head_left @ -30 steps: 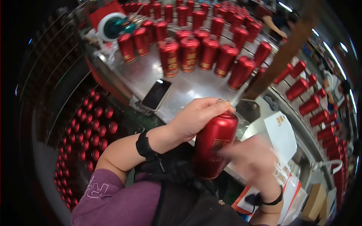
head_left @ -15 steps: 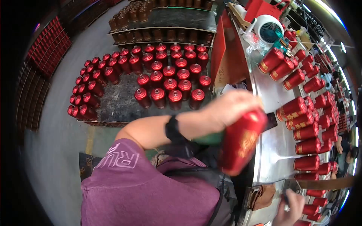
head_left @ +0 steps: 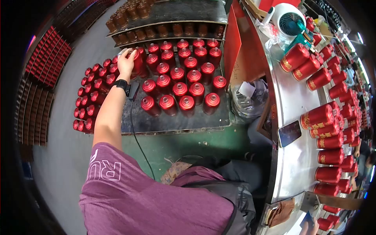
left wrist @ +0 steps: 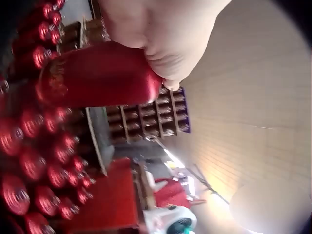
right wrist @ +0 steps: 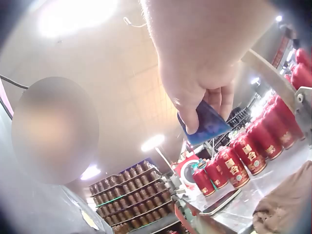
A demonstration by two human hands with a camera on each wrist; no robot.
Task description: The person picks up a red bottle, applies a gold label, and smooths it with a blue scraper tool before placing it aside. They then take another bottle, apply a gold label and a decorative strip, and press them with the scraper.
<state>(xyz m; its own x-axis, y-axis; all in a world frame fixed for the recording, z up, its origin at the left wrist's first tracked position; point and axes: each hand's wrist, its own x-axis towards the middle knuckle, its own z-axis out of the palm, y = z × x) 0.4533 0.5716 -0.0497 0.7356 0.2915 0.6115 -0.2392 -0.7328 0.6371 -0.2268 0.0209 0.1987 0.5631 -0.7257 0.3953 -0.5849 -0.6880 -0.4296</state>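
Note:
At the far end of my outstretched left arm, my left hand [head_left: 126,65] grips a red bottle [left wrist: 100,75] by its neck. That bottle stands close beside other red bottles [head_left: 177,74] on a low dark platform [head_left: 152,124]. The left wrist view shows gold lettering near its base. Low at the right edge of the head view, my right hand [head_left: 312,228] is mostly cut off. In the right wrist view its thumb and fingers pinch a flat blue piece [right wrist: 204,127] above the metal table [head_left: 288,168].
Rows of red bottles [head_left: 328,156] line the metal table, with a phone [head_left: 290,134] near its edge. A white fan [head_left: 288,19] stands at the back. Beside the table sits a clear plastic bag [head_left: 250,100]. Brown bottles [head_left: 162,30] fill a rack behind the platform.
My view has turned left from the table to the platform. My left hand has carried the red bottle from in front of me out to the platform's far left rows. My right hand has come off the bottle.

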